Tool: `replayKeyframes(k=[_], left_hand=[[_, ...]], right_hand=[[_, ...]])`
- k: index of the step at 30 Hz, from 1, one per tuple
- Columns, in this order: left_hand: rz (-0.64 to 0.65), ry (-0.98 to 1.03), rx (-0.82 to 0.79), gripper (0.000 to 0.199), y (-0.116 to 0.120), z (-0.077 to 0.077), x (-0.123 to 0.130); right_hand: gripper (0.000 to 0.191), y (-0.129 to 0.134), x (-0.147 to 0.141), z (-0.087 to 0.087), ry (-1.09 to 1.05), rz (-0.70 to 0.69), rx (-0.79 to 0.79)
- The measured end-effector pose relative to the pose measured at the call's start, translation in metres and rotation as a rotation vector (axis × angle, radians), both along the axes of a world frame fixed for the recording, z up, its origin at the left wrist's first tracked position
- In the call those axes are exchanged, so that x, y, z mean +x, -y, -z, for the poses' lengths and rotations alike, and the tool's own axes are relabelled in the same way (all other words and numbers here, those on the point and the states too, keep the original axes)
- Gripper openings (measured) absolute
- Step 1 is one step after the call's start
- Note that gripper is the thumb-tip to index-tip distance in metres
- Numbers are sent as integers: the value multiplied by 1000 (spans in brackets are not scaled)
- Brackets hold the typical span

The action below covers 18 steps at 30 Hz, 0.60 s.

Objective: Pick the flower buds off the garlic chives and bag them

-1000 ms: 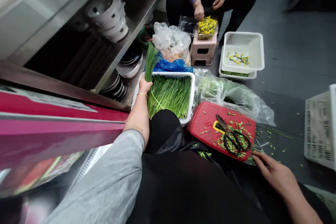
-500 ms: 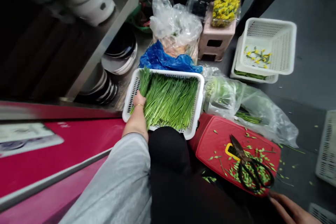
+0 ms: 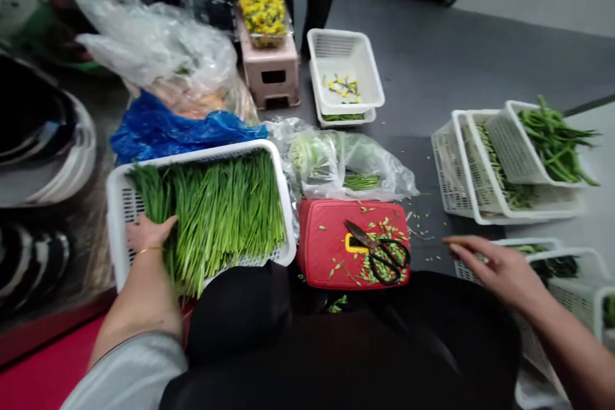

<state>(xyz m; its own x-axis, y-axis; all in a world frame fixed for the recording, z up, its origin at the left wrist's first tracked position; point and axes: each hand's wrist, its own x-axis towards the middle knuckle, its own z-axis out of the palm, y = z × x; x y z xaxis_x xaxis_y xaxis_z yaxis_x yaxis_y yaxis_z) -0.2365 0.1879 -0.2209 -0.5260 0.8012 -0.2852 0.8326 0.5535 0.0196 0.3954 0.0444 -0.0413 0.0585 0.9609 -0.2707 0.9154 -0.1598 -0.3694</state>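
My left hand [image 3: 150, 234] lies on the left end of a row of long green chives [image 3: 225, 211], thumb stretched away from the fingers. The chives lie side by side in a white plastic basket [image 3: 291, 230]. My right hand [image 3: 494, 264] hovers on the right with fingers extended and nothing visible in them. Between the hands is a red box-like surface [image 3: 319, 256], with black-handled scissors [image 3: 379, 250] lying on it among scattered small green buds [image 3: 396, 230].
Behind the basket lie a blue plastic bag [image 3: 177, 131] and clear bags of greens [image 3: 355, 163]. A stool [image 3: 271, 70] carries yellow flowers [image 3: 263, 13] near another person's legs. White baskets [image 3: 346, 51] stand beyond, and stacked baskets with green beans [image 3: 557, 144] at right.
The view has swung right, bringing the stacked baskets into sight. My left thumb has spread away from the chives it was wrapped around. My right hand has come further into view.
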Motion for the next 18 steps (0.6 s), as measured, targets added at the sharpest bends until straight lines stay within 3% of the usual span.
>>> replayKeyframes(k=[3, 5, 6, 7, 9, 11, 13, 16, 18], left_hand=[[-58, -40, 218, 54, -25, -39, 33], [124, 52, 414, 47, -45, -71, 70], [234, 123, 494, 43, -54, -86, 94], [371, 217, 539, 40, -63, -100, 123], [696, 407, 529, 33, -78, -116, 189], [1036, 611, 278, 37, -88, -115, 263], [1272, 738, -32, 43, -94, -98, 334], [1385, 680, -353, 56, -97, -59, 409], [1442, 639, -515, 49, -95, -38, 430]], right_hand=[[29, -45, 22, 8, 44, -52, 152], [31, -81, 26, 35, 93, -115, 67], [33, -100, 25, 54, 131, -154, -49], [36, -119, 22, 75, 167, -217, -200], [38, -152, 15, 118, 155, -287, -327], [41, -177, 10, 157, 136, -333, -392], [44, -194, 12, 188, 124, -372, -436], [50, -200, 28, 219, 109, -435, -501], [57, -191, 41, 232, 116, -476, -562]])
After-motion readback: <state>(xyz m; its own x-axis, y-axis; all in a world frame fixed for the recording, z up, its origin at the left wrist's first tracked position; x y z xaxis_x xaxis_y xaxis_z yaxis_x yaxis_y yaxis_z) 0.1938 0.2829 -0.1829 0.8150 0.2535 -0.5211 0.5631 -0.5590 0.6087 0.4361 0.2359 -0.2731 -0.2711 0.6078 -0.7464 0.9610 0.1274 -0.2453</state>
